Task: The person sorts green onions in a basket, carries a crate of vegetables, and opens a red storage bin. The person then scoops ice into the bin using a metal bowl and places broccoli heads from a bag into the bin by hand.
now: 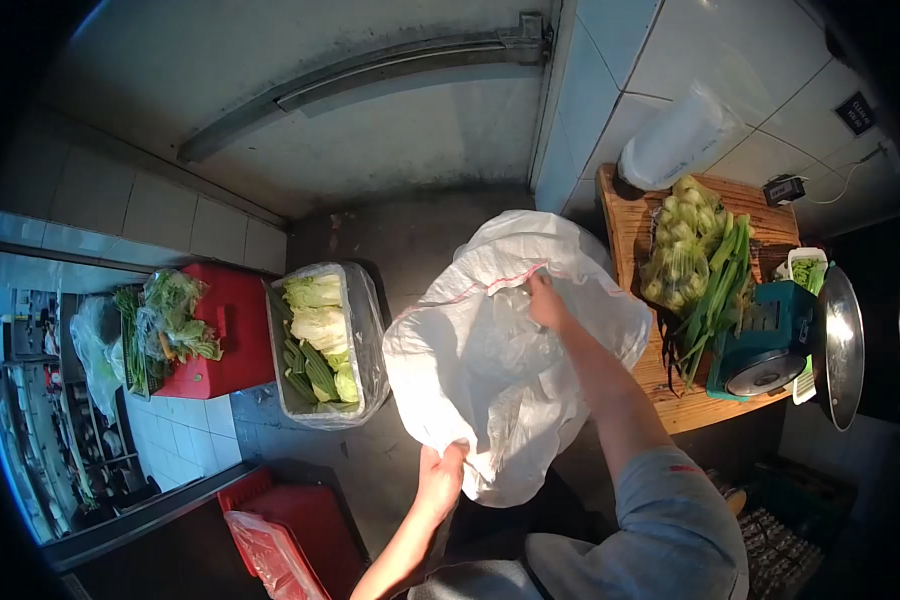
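A large white woven sack [440,350] with a red stitched line stands wide open in front of me. My left hand [442,474] is closed on its near rim, at the lower left. Over the sack's mouth, my right hand [544,302] has its fingers closed near the red line, beside clear plastic [515,345] inside the sack. What those fingers hold is too small to make out. Left of the sack, a plastic-lined bin [282,395] holds cabbage-like leafy heads [318,315] and long green vegetables [315,372].
On the right, a wooden table [695,408] bears bagged round vegetables [683,245], green stalks [720,285], a plastic roll [678,135] and a teal scale [770,325]. A red box [235,330] with greens stands left; another red container [305,530] is lower left.
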A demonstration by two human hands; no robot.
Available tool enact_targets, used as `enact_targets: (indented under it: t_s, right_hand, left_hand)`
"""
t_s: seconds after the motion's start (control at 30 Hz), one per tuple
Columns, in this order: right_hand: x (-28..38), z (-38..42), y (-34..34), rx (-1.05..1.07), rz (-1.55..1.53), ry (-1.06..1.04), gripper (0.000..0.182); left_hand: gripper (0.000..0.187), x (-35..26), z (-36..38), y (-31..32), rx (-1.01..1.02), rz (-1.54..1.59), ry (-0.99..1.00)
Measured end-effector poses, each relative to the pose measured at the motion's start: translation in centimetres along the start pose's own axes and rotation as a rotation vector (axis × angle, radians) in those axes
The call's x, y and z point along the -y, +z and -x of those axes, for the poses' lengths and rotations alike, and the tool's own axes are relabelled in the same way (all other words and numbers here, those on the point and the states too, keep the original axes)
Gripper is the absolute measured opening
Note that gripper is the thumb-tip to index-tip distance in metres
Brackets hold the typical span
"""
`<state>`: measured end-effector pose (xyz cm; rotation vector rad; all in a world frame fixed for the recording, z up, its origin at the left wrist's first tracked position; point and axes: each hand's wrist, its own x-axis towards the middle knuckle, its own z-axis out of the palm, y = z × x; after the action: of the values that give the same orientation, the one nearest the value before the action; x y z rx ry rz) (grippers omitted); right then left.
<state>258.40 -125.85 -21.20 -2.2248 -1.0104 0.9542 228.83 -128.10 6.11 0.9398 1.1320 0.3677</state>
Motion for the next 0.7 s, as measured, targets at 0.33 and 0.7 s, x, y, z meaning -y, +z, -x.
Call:
enact_targets:
  t_s: [0.33, 0.7]
  right_hand:
    - [0.9, 3.8, -0.1, 0.222, -0.122, 0.119, 0.065]
    - [-0.1, 3.7, -1.3, 0.551, -0.193, 0.255, 0.079]
  left_hand:
    - [0.012, -0.1, 0.8, -0.6, 0.124, -0.115, 0.048]
    - [0.011, -0.6, 2.0, -1.4, 0.085, -0.144, -0.002]
